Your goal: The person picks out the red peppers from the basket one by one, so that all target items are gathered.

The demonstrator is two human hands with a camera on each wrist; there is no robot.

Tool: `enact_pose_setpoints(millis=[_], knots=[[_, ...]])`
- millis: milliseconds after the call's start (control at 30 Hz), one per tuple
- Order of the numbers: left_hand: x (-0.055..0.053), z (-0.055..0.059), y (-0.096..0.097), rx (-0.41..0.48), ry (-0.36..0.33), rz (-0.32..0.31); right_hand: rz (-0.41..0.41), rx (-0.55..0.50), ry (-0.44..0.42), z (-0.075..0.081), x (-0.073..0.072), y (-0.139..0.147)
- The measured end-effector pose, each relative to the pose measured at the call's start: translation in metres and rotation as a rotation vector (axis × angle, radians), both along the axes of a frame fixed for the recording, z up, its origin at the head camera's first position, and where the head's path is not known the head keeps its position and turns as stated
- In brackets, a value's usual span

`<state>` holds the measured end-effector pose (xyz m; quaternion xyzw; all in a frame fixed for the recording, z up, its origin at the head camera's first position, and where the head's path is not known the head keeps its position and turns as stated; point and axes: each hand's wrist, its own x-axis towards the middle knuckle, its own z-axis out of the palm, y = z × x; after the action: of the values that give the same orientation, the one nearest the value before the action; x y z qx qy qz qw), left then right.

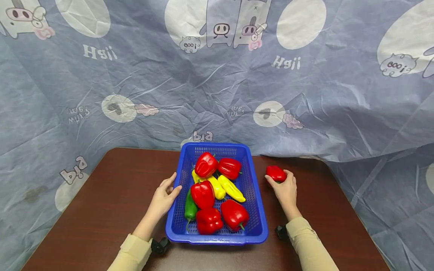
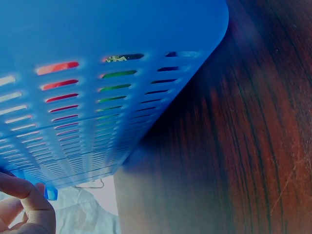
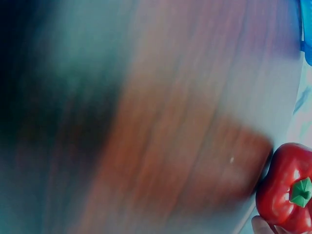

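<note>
A blue plastic basket [image 1: 261,237] stands on the table, holding several red bell peppers [image 1: 234,215], yellow peppers [image 1: 232,188] and one green pepper [image 1: 191,206]. At its left side my left hand [image 1: 162,199] grips the rim. The left wrist view shows curled fingers [image 2: 34,202] by the slotted basket wall [image 2: 112,29]. To the right of the basket, my right hand [image 1: 286,191] holds another red bell pepper [image 1: 275,173] between thumb and fingers. Its green stem side faces the right wrist view, where most of that hand is out of frame.
The brown wooden table [image 1: 135,177] extends on both sides of the basket. Behind it hangs a grey-blue printed cloth [image 1: 210,86], which meets the table's back edge. Black devices [image 1: 160,245] are worn at both wrists.
</note>
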<state>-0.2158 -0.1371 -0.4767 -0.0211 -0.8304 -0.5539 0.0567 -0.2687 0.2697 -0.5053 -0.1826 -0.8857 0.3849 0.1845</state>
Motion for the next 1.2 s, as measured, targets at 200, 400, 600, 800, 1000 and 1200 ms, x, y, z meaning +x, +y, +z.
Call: enact_pose_setpoints(millis=[200,400,600,800,1000,1200], knots=[[-0.001,0.0,0.0,-0.024,0.007,0.003,-0.007,-0.007,-0.016,0.0,0.001,-0.001],[0.0,-0.001,0.0,-0.024,0.009,-0.008,-0.002,-0.005,-0.027,-0.001,0.006,-0.001],[0.004,-0.002,0.0,-0.014,-0.016,-0.022,0.0,0.006,-0.039,-0.002,0.01,-0.001],[0.004,0.001,0.0,0.006,0.007,-0.017,-0.002,0.01,-0.042,0.009,0.009,-0.002],[0.005,0.001,0.001,0.011,-0.004,-0.022,0.004,-0.003,0.0,0.034,0.007,-0.001],[0.003,0.001,0.001,0.019,0.014,-0.016,0.048,0.009,0.058,0.068,0.001,-0.006]])
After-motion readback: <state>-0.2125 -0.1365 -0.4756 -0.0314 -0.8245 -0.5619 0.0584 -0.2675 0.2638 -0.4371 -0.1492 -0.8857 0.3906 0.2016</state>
